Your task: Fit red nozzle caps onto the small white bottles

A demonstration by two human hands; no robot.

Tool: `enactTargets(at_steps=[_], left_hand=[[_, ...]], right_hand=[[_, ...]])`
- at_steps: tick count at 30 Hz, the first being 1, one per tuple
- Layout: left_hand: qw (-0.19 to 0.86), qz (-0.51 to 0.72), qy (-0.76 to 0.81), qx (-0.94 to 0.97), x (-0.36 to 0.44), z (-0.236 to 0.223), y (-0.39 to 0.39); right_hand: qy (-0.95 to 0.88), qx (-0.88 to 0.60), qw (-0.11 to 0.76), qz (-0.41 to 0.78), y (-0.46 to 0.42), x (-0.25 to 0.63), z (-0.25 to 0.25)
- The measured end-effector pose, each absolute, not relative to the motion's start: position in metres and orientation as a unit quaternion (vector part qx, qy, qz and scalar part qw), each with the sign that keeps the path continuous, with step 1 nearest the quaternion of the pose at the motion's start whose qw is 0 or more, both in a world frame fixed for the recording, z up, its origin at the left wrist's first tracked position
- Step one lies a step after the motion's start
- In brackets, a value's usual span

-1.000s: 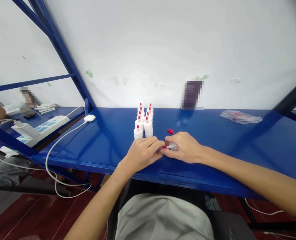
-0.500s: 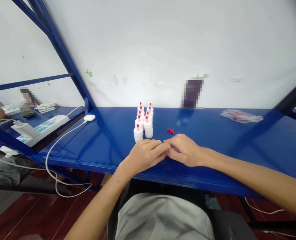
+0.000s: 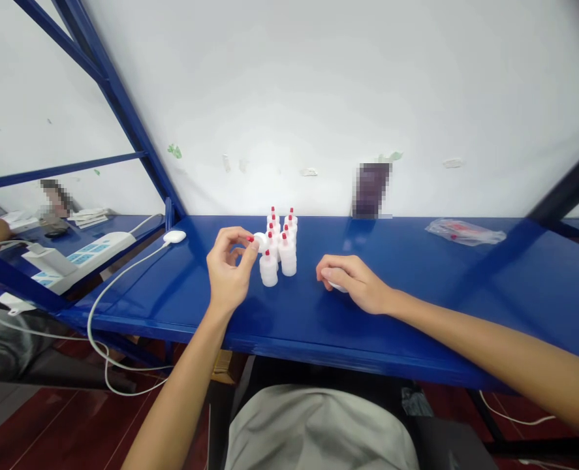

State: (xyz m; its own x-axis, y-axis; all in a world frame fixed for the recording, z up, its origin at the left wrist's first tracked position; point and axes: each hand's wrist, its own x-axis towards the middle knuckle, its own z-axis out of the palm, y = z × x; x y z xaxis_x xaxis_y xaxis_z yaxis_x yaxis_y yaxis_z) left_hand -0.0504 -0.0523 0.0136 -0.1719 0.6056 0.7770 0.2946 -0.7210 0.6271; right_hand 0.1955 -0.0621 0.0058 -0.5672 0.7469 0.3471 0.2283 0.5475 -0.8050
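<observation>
My left hand is raised at the left of the bottles, its thumb and fingers pinching a white nozzle cap by its small red tip. Several squat white plastic bottles with red-tipped nozzles stand upright in two columns just right of that hand. My right hand rests on the blue table to their right. Its fingers are curled round a white bottle, of which only a small part shows.
A clear plastic bag with red pieces inside lies at the back right of the blue table. At the left are a white charger puck with its cable and a power strip. A blue frame post rises there.
My hands, together half a second ago, have parted. My left hand has moved left and up with the nozzle cap. The little pile of red tips is no longer visible beyond my right hand.
</observation>
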Motion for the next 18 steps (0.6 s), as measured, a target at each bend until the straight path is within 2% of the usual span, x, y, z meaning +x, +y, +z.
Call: enactTargets(at_steps=[5,11,14,18], left_hand=[[0.115,0.624,0.383,0.671,-0.059,0.0152,-0.0421],[0.036,0.549,0.397,0.735,-0.0584,0.0101,-0.0447],[-0.007,0.516,0.417,0.748,-0.0569,0.0109,-0.0473],[-0.028,0.51,0.427,0.746,-0.0564,0.0117,-0.0486]], right_hand=[[-0.789,-0.316,0.359,0.386,-0.0596,0.1941,0.0036],[-0.786,-0.32,0.357,0.39,-0.0586,0.1939,0.0008],[-0.817,-0.314,0.344,0.34,-0.0584,0.1951,0.0007],[-0.849,-0.355,0.324,0.218,-0.0524,0.2014,0.0033]])
